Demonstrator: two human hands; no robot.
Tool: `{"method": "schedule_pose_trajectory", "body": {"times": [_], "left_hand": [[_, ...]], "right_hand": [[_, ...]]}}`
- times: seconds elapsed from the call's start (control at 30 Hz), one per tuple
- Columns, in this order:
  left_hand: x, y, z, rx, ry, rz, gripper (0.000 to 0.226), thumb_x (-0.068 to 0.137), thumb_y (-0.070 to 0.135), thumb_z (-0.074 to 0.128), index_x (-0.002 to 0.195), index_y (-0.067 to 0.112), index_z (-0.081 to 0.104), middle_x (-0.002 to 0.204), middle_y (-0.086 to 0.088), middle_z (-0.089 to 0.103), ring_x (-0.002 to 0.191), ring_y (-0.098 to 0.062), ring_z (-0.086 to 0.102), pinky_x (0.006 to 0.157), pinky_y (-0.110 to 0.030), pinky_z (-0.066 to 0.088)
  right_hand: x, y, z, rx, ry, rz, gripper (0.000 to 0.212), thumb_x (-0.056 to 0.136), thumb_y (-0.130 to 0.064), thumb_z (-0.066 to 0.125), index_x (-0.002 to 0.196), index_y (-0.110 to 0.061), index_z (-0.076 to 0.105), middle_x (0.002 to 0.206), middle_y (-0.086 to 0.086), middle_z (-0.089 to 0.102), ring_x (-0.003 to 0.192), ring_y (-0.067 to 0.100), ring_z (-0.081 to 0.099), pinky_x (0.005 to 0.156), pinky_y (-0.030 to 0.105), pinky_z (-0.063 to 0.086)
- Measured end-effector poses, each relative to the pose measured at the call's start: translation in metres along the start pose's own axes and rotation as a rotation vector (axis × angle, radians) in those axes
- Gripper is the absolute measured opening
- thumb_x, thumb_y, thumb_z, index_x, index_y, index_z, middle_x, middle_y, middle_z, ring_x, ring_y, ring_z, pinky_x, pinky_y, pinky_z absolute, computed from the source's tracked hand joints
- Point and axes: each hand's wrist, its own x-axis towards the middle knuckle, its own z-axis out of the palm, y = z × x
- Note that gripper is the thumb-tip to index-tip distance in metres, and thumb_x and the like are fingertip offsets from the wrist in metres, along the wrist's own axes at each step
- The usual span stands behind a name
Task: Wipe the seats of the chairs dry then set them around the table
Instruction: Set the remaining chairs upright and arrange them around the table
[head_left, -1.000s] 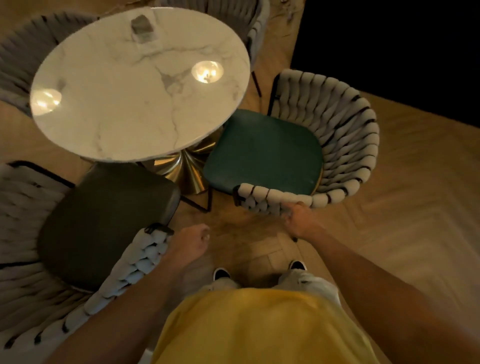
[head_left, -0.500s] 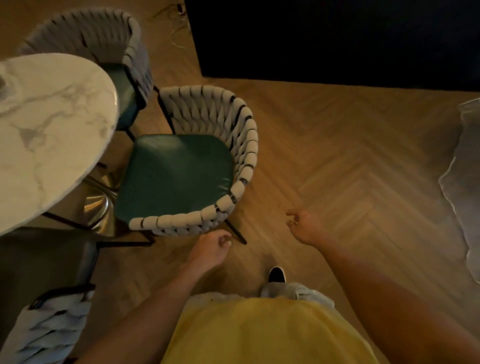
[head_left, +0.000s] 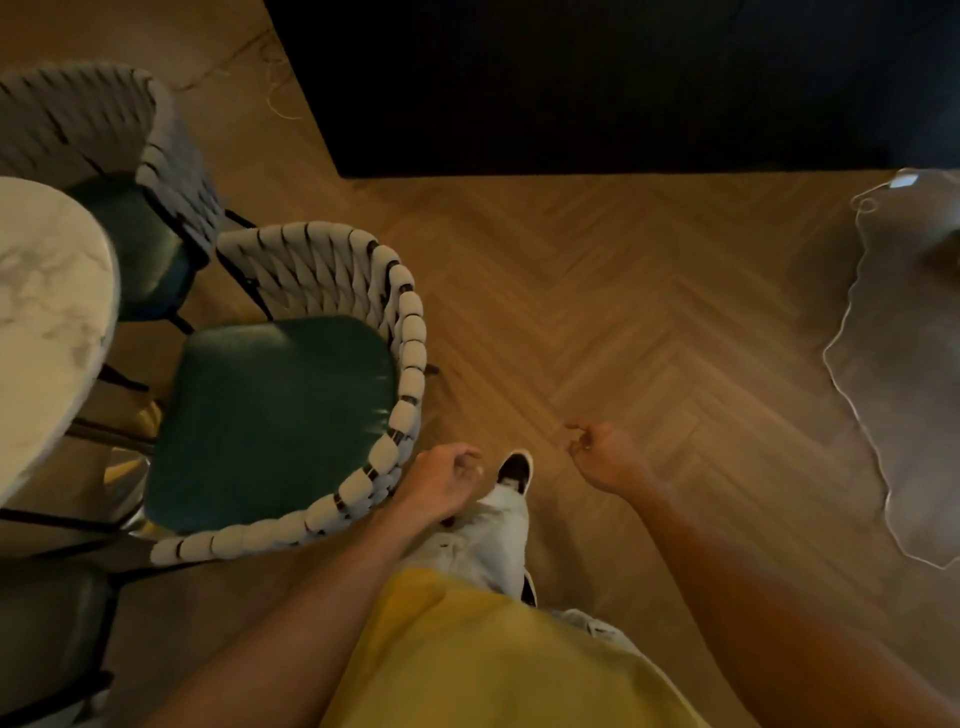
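Herringbone wood floor (head_left: 649, 322) with a dark rug (head_left: 597, 83) at the top. Marble worktop (head_left: 47, 322) at the left edge. Nearest chair (head_left: 280, 410), green seat and woven rope back, stands beside the worktop; a second chair (head_left: 130, 171) stands behind it, and a third seat (head_left: 47, 623) shows at lower left. Pale sheet (head_left: 904, 364) lies at right. Left hand (head_left: 441, 480), grip loosely curled and empty, hangs just beside the nearest chair's back; right hand (head_left: 605, 457), likewise curled and empty, hangs over the floor.
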Motion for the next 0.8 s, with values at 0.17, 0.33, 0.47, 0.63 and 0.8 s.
{"method": "schedule_pose_trajectory", "body": {"times": [0.17, 0.33, 0.47, 0.63, 0.8], "left_hand": [[0.073, 0.033, -0.017, -0.018, 0.0, 0.0, 0.023, 0.094, 0.031, 0.059, 0.116, 0.027, 0.064, 0.109, 0.006, 0.065, 0.107, -0.015, 0.06, 0.096, -0.037, 0.051], [0.157, 0.068, -0.053, -0.049, 0.011, 0.0, 0.03, 0.097, 0.032, 0.055, 0.126, 0.027, 0.06, 0.123, 0.004, 0.061, 0.114, -0.016, 0.056, 0.098, -0.036, 0.048], [0.218, 0.09, -0.09, -0.11, 0.01, -0.023, 0.029, 0.098, 0.031, 0.054, 0.125, 0.023, 0.059, 0.124, -0.002, 0.06, 0.112, -0.018, 0.056, 0.094, -0.033, 0.047], [0.271, 0.111, -0.132, -0.185, 0.025, -0.052, 0.031, 0.098, 0.03, 0.053, 0.127, 0.021, 0.058, 0.126, -0.003, 0.059, 0.113, -0.019, 0.056, 0.093, -0.033, 0.048], [0.316, 0.119, -0.162, -0.272, 0.039, -0.134, 0.031, 0.098, 0.032, 0.054, 0.128, 0.025, 0.058, 0.125, -0.001, 0.059, 0.109, -0.016, 0.057, 0.087, -0.028, 0.048]], "right_hand": [[0.067, -0.008, -0.042, -0.015, 0.015, -0.01, 0.04, 0.096, -0.019, 0.047, 0.136, -0.019, 0.049, 0.096, 0.014, 0.07, 0.095, 0.024, 0.063, 0.087, 0.03, 0.047], [0.15, -0.039, -0.098, -0.074, -0.006, -0.029, 0.038, 0.098, -0.019, 0.047, 0.136, -0.015, 0.049, 0.103, 0.019, 0.068, 0.098, 0.025, 0.063, 0.088, 0.029, 0.046], [0.217, -0.067, -0.137, -0.113, -0.065, -0.018, 0.039, 0.098, -0.019, 0.048, 0.136, -0.017, 0.049, 0.108, 0.016, 0.066, 0.106, 0.025, 0.06, 0.091, 0.028, 0.044], [0.285, -0.097, -0.176, -0.189, -0.113, -0.049, 0.039, 0.097, -0.02, 0.049, 0.136, -0.019, 0.05, 0.105, 0.013, 0.068, 0.106, 0.021, 0.06, 0.086, 0.021, 0.039], [0.349, -0.13, -0.202, -0.203, -0.148, -0.089, 0.038, 0.096, -0.023, 0.051, 0.134, -0.022, 0.052, 0.116, 0.011, 0.064, 0.091, 0.02, 0.064, 0.081, 0.029, 0.051]]}}
